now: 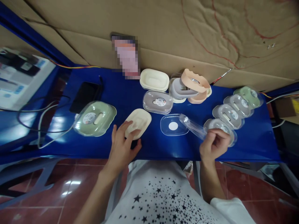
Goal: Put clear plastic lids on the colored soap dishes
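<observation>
My left hand lies over a cream oval soap dish, its fingers spread and some tips on the inside. The thumb is apart from the others near the dish's lower edge. My right hand pinches the end of a clear plastic lid, tilted on edge above the table. Below the lid's far end, a flat clear lid with a white round sticker lies on the blue table. Right beside my right hand is a grey labelled soap box, partly hidden by the hand.
At the back stand cream dishes, a grey lidded box and peach wavy-edged pieces. A green lidded box sits left, near a black device and cables. A green box heads the right-hand row. Cardboard lines the back.
</observation>
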Demonstrator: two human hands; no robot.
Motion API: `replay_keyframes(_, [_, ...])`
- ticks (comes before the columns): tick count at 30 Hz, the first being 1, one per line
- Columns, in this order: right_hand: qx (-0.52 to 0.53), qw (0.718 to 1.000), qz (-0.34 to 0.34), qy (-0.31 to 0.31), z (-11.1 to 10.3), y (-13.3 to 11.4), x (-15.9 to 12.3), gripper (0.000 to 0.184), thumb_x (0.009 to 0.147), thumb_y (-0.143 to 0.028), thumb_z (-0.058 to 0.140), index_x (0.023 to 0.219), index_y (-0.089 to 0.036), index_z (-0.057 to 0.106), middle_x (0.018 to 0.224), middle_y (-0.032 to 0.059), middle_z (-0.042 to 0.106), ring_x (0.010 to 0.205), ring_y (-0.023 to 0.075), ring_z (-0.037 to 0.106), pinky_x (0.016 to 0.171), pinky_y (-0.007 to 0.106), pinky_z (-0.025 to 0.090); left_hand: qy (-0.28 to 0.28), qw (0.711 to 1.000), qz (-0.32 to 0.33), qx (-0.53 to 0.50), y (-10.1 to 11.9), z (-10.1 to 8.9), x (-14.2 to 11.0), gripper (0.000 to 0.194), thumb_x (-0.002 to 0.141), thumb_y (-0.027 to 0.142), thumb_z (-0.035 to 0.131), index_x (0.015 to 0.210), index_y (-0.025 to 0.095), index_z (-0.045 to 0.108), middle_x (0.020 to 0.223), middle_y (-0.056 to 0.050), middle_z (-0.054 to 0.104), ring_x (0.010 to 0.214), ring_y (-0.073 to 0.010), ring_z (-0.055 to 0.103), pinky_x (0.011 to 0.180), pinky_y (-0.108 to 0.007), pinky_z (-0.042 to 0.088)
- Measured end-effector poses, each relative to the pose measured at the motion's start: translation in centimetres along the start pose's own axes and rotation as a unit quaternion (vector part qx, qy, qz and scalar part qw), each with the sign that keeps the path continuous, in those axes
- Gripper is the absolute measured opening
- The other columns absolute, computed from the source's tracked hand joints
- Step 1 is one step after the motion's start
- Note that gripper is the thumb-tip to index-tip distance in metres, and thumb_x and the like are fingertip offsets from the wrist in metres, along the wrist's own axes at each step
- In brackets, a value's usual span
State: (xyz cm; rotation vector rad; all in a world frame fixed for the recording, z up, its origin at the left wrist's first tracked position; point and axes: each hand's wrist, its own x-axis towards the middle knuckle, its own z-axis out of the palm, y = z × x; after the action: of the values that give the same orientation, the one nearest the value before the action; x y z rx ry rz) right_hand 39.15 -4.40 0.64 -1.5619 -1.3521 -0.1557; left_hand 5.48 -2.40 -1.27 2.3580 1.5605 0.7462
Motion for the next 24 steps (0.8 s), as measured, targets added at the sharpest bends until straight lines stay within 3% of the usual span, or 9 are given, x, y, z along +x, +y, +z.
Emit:
replay_keyframes(3, [-0.05, 0.97, -0.171, -0.167, -0.1, 0.5, -0.1, 0.008, 0.102, -0.026, 0.068, 0.108, -0.031, 0.07, 0.088, -0.0013, 0.073, 0.08, 0.0203, 0.068, 0.098, 0.046, 0.042, 0.022, 0.998, -0.055, 0.003, -0.1, 0.4, 0.5, 0.057, 0.097, 0.029, 0.075, 0.148, 0.024, 0.051, 0.164, -0.023, 0.044, 0.152, -0.0453, 0.048, 0.119, -0.07, 0.046])
replay_keyframes(6, [-0.082, 0.927, -0.229, -0.285, -0.5, 0.2, 0.2, 0.023, 0.102, -0.017, 0.067, 0.119, -0.032, 0.07, 0.106, -0.0008, 0.08, 0.097, 0.0216, 0.073, 0.106, 0.045, 0.037, -0.012, 0.998, -0.062, 0.007, -0.9, -0.1, 0.1, 0.053, 0.099, 0.03, 0.071, 0.148, 0.024, 0.051, 0.164, -0.023, 0.046, 0.15, -0.0451, 0.05, 0.117, -0.068, 0.047])
replay_keyframes(10, [-0.069, 0.92, -0.231, -0.31, -0.6, -0.5, 2.1, 0.028, 0.105, -0.017, 0.061, 0.13, -0.03, 0.066, 0.133, 0.0048, 0.076, 0.121, 0.0254, 0.07, 0.112, 0.046, 0.038, -0.07, 0.997, -0.033, -0.012, -1.9, -1.2, -1.4, 0.049, 0.097, 0.024, 0.069, 0.144, 0.026, 0.055, 0.172, -0.02, 0.035, 0.159, -0.0459, 0.038, 0.125, -0.074, 0.035])
replay_keyframes(14, [-0.098, 0.914, -0.216, -0.329, 1.6, 0.1, 6.9, 0.038, 0.11, -0.022, 0.05, 0.146, -0.028, 0.061, 0.151, 0.0079, 0.068, 0.139, 0.0283, 0.062, 0.115, 0.048, 0.039, -0.109, 0.993, -0.005, -0.034, -1.3, -1.3, -2.0, 0.047, 0.099, 0.022, 0.068, 0.144, 0.03, 0.057, 0.176, -0.016, 0.029, 0.163, -0.043, 0.031, 0.127, -0.076, 0.029])
replay_keyframes(20, [-0.154, 0.872, -0.221, -0.409, 7.8, 2.2, 13.9, 0.042, 0.104, -0.03, 0.064, 0.145, -0.021, 0.066, 0.144, 0.013, 0.072, 0.131, 0.0358, 0.064, 0.108, 0.055, 0.043, -0.146, 0.987, 0.035, -0.059, 0.7, -0.3, -1.4, 0.052, 0.101, 0.019, 0.064, 0.149, 0.037, 0.057, 0.173, -0.01, 0.038, 0.162, -0.0364, 0.036, 0.13, -0.076, 0.022])
replay_keyframes(22, [-0.167, 0.865, -0.223, -0.417, 8.8, 2.2, 14.8, 0.033, 0.101, -0.029, 0.068, 0.133, -0.022, 0.074, 0.133, 0.0117, 0.077, 0.126, 0.0367, 0.065, 0.106, 0.056, 0.042, -0.144, 0.987, 0.035, -0.064, 0.9, -0.1, -1.4, 0.052, 0.101, 0.02, 0.065, 0.149, 0.037, 0.057, 0.172, -0.01, 0.04, 0.161, -0.0359, 0.038, 0.13, -0.077, 0.019])
replay_keyframes(24, [-0.162, 0.875, -0.222, -0.398, 9.0, 2.0, 15.1, 0.02, 0.102, -0.028, 0.067, 0.118, -0.025, 0.078, 0.126, 0.0086, 0.08, 0.123, 0.0347, 0.067, 0.106, 0.054, 0.041, -0.14, 0.987, 0.033, -0.075, 0.8, 0.1, -1.5, 0.053, 0.101, 0.021, 0.067, 0.151, 0.035, 0.054, 0.171, -0.012, 0.042, 0.159, -0.0346, 0.042, 0.131, -0.076, 0.017])
